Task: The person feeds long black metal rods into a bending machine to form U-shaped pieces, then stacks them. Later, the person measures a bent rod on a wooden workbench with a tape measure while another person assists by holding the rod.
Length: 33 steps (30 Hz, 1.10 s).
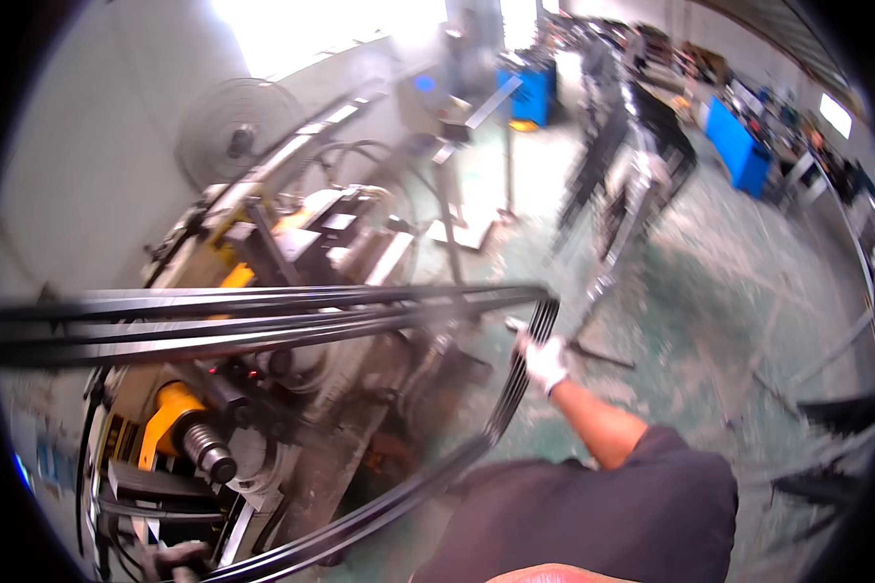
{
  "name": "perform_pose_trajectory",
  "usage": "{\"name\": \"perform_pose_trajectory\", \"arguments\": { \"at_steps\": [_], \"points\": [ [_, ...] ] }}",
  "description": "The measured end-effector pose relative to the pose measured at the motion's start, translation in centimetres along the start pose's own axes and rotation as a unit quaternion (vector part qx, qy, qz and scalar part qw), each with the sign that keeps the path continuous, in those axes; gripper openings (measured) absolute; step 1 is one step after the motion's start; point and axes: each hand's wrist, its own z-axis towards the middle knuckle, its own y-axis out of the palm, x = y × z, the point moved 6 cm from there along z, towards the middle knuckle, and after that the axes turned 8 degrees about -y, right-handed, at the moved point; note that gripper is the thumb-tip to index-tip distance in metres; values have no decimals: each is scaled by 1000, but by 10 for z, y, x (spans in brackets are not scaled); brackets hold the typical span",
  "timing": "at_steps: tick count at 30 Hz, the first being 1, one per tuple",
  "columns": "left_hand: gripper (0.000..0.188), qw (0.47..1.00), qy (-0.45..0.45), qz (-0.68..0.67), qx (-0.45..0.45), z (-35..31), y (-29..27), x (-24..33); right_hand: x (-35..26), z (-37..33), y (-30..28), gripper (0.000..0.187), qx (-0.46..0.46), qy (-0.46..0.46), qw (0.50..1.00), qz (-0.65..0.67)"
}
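My right hand [544,361], in a white glove, is closed around a bundle of long black bent strips [517,389] just below their sharp corner. From that corner the strips [360,316] run to the left across the view, and the lower stretch [428,476] curves down toward the bottom left. Beside its lower end is a blurred grey-brown shape [177,561], which looks like my left hand; its fingers are too smeared and dark to make out. Several strips lie close together in the bundle, and their far left end is blurred.
A machine [321,223] with a yellow-orange part [172,418] and a ribbed metal shaft [209,449] stands under the strips. Ahead, a rack [632,146] holds dark strips on the green floor [690,301]. Blue cabinets [737,146] stand farther off. Dark pieces [841,415] lie at right.
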Motion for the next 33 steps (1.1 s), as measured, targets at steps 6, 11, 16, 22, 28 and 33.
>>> {"name": "perform_pose_trajectory", "arguments": {
  "at_steps": [6,11,16,22,28,33],
  "points": [
    [34,910,-407,-53,-64,-145,27,-213,-57,113,-231,26,234,-81,955,-163],
    [39,794,-581,-131,-121,-293,112,-321,-87,244,-345,34,239,-121,951,-156],
    [32,654,-727,-203,-55,-426,224,-441,-61,433,-432,40,227,-127,905,-337],
    [41,710,-649,-11,-273,-471,366,-421,24,608,-485,35,137,26,859,-492],
    [32,800,-573,158,-77,-437,313,-408,-4,692,-447,50,134,-92,736,-657],
    [26,787,-596,157,-29,-484,282,-366,-27,635,-410,42,99,-207,705,-672]
  ]
}}
